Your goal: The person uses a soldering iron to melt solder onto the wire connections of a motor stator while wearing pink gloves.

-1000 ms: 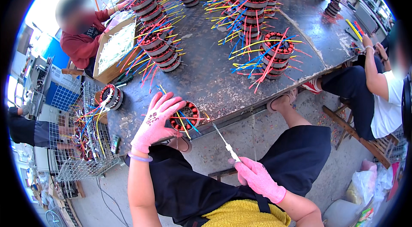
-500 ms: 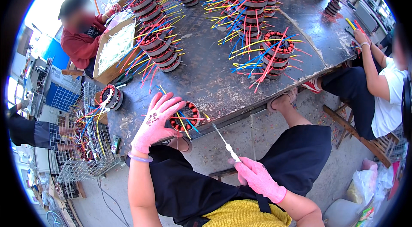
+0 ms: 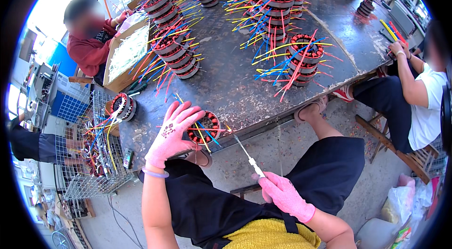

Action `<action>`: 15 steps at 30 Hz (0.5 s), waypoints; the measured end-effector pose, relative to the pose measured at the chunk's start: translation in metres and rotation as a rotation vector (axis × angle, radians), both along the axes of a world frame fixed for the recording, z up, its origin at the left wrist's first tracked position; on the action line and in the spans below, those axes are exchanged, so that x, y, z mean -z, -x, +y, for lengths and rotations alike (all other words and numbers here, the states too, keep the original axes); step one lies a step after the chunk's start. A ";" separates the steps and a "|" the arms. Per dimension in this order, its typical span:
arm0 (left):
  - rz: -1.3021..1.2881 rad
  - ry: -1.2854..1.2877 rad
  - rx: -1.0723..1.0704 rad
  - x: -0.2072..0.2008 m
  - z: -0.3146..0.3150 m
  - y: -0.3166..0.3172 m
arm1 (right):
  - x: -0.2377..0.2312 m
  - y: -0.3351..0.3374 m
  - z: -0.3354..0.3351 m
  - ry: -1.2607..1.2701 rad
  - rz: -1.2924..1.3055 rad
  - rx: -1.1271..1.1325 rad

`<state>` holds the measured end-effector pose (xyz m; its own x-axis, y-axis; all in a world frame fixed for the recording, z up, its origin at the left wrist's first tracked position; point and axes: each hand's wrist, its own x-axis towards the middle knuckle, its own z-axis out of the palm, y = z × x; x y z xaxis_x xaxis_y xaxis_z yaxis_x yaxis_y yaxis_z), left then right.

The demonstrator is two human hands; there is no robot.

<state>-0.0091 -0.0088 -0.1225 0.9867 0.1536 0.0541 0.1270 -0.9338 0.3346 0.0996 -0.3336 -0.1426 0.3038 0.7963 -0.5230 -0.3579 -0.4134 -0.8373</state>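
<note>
A motor stator with red windings and red, yellow and blue leads lies at the table's near edge. My left hand, in a pink glove, rests against its left side, fingers stretched out and slightly apart, thumb low by the ring. Closed in a pink glove, my right hand grips a white-handled tool with a thin shaft. The tool's narrow tip points up and left, just right of the stator and apart from it. Part of the stator is hidden under my left hand.
Stacked stators with loose leads stand across the dark table; a shorter stack is at right. A single stator sits left, beside a wire basket. A carton lies farther back. Co-workers sit left and right.
My hands and the tool hold almost the same place. The co-worker at right has lowered their hands, and the one at left has shifted slightly.
</note>
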 end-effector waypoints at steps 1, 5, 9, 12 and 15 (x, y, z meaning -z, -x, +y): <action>-0.002 0.000 0.001 0.000 0.000 0.000 | 0.000 0.000 0.000 -0.002 0.003 0.005; -0.007 0.013 0.013 0.002 0.002 0.000 | 0.010 0.005 -0.002 -0.028 0.082 0.066; -0.007 0.009 0.017 0.002 0.001 -0.001 | 0.009 0.003 -0.003 0.012 0.071 0.066; -0.003 -0.007 0.019 0.002 0.004 0.000 | 0.013 0.005 -0.002 -0.027 0.101 0.076; -0.004 -0.001 0.008 0.000 0.003 0.001 | 0.013 0.006 -0.001 -0.053 0.150 0.101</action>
